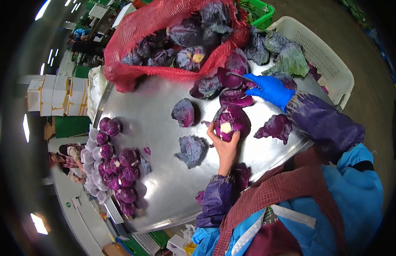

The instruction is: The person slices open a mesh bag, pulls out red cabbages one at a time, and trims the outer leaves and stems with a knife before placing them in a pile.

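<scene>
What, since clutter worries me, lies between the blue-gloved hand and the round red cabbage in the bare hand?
One loose purple cabbage leaf lies on the metal table between the blue-gloved right hand, gripping a knife, and the round red cabbage in the bare left hand.

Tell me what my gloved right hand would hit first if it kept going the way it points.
Probably the red cabbage at the knife tip, just ahead of the right hand; the red net sack lies beyond. Depth is unclear.
</scene>
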